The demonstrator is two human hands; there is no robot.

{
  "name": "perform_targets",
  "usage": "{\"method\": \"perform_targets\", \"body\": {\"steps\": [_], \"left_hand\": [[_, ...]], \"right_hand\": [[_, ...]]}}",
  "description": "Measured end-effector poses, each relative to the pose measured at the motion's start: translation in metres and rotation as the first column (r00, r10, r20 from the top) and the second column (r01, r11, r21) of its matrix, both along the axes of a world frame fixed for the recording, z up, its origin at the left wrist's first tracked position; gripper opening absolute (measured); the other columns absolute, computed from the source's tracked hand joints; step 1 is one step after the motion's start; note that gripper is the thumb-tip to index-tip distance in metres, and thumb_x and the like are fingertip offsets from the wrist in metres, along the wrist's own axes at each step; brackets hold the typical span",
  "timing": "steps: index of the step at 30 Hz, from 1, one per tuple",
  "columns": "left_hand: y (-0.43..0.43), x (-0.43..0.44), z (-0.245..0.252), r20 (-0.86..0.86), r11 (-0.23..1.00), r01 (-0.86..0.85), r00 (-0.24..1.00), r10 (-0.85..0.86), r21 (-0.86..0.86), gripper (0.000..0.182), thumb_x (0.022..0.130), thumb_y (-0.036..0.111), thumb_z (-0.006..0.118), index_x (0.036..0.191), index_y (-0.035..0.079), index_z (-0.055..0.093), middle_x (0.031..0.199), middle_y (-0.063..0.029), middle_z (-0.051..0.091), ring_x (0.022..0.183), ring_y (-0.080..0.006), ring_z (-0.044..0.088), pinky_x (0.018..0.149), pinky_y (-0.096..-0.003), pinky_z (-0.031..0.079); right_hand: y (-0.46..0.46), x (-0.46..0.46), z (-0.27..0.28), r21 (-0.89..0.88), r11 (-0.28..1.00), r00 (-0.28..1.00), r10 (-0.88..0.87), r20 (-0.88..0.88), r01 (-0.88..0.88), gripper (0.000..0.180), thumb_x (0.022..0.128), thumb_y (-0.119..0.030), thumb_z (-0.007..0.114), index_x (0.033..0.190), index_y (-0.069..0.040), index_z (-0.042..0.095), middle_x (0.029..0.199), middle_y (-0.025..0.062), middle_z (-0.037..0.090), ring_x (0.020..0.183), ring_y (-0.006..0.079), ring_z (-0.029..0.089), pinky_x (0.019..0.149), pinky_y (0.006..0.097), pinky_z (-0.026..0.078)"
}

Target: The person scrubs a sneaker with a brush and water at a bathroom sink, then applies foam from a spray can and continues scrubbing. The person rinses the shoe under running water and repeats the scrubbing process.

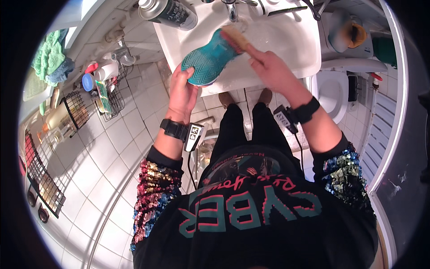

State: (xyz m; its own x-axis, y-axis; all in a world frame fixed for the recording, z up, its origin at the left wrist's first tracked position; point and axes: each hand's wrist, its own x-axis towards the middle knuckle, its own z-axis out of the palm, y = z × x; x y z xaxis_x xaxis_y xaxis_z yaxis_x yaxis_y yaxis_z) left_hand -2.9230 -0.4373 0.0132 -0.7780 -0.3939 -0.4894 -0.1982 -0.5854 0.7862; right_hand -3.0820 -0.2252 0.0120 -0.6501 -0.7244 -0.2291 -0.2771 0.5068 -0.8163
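Note:
My left hand (pixel 184 82) grips a shoe by its heel end, with the teal herringbone-patterned sole (pixel 210 60) facing up. Over the front part of that sole lies a wooden scrubbing brush (pixel 238 36), its reddish bristles against the rubber. My right hand (pixel 268 69) holds the brush by the handle and is slightly blurred. Both hands and the shoe are above the white washbasin (pixel 285 50). Most of the shoe's upper is hidden beneath the sole.
A spray can (pixel 171 13) stands on the basin's left rim, near the faucet (pixel 231 10). To the right is a toilet (pixel 331 94). Wire baskets (pixel 77 111) with bottles and green cloths (pixel 48 55) line the tiled left wall. Cables hang from both wrist devices.

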Motion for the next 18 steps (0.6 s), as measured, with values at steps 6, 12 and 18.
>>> {"method": "perform_targets", "body": {"steps": [6,12,18], "left_hand": [[-0.001,-0.002,0.003,-0.083,1.0,-0.022,0.996,0.02,-0.022,0.054,0.092,0.03,0.061,0.135,-0.001,0.051,0.125,-0.0117,0.063,0.108,-0.0247,0.065,0.086,-0.0418,0.057],[0.0,-0.011,0.001,-0.02,0.999,-0.053,0.998,0.053,0.009,0.051,0.093,0.025,0.059,0.135,-0.001,0.05,0.127,-0.012,0.062,0.113,-0.0245,0.063,0.095,-0.0443,0.054],[0.003,-0.011,0.004,-0.049,1.0,-0.028,0.998,0.027,-0.009,0.052,0.093,0.025,0.059,0.136,-0.001,0.05,0.127,-0.0126,0.062,0.114,-0.0248,0.063,0.095,-0.0433,0.054]], "right_hand": [[0.001,-0.001,-0.007,0.065,0.998,0.995,-0.004,0.1,-0.003,0.047,0.1,-0.023,0.055,0.146,-0.014,0.052,0.075,0.0168,0.058,0.071,0.0306,0.058,0.072,0.0401,0.049],[0.001,0.012,0.002,-0.121,0.993,0.982,-0.018,-0.19,-0.005,0.047,0.101,-0.024,0.054,0.147,-0.014,0.051,0.069,0.0134,0.057,0.065,0.0279,0.056,0.068,0.037,0.048],[0.002,-0.002,0.011,0.153,0.988,0.977,-0.054,0.206,0.022,0.048,0.1,-0.024,0.055,0.147,-0.015,0.052,0.081,0.02,0.055,0.081,0.0312,0.058,0.08,0.0372,0.048]]}}
